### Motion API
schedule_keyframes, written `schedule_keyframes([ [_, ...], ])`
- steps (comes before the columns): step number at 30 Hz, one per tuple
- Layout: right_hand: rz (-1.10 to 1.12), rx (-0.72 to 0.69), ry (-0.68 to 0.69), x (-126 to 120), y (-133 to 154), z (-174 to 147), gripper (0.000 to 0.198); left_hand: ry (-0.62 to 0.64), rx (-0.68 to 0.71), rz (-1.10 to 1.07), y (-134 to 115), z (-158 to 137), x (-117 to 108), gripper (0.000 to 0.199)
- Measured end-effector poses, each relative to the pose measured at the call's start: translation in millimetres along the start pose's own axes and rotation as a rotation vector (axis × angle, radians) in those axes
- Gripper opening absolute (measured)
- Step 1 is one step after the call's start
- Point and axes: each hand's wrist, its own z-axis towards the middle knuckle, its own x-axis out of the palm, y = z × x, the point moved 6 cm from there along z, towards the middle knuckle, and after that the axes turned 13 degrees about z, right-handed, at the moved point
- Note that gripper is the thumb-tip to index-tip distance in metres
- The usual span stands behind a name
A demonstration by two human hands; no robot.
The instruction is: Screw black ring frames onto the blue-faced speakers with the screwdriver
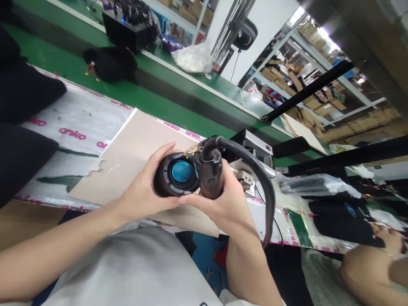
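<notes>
Both hands are full: the left hand (140, 191) curls around a dark round speaker (174, 180), while the right hand (228, 197) grips a dark tool (211, 172) with a thick hose (266, 182) curving off it. The speaker is held above the table (87, 106), its end turned up, with the tool just beside its rim and the thumbs meeting below.

As for progress, a shiny blue disc (182, 171) already sits in that end, so this part looks assembled. Work on the speaker seems to be under way; whether the disc is fixed, and what is left, cannot be told from this view.

White film (73, 131) printed with pink letters covers the table, and a tan sheet (117, 146) lies on it under the hands. A small silver machine (259, 148) stands just beyond the right hand. Farther across runs a green belt (178, 112), bearing a black bundle (111, 63) with coloured wires. Behind it are a pale plastic bag (193, 58) and shelves (366, 95) of cardboard boxes. At the far right, a co-worker's hand (388, 240) is beside a black piece (334, 227)
</notes>
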Motion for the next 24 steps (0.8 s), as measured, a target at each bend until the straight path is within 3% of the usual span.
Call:
schedule_keyframes([
  [8,0.082,-0.019,0.075,0,4,2,0.077,0.011,0.016,0.072,-2,-3,-2,0.111],
  [14,-0.041,0.036,0.089,-5,4,4,0.069,0.012,-0.024,0.087,0,-2,-3,0.109],
  [24,-0.022,0.044,0.085,-4,9,10,0.075,0.012,-0.077,0.057,4,-4,-2,0.110],
])
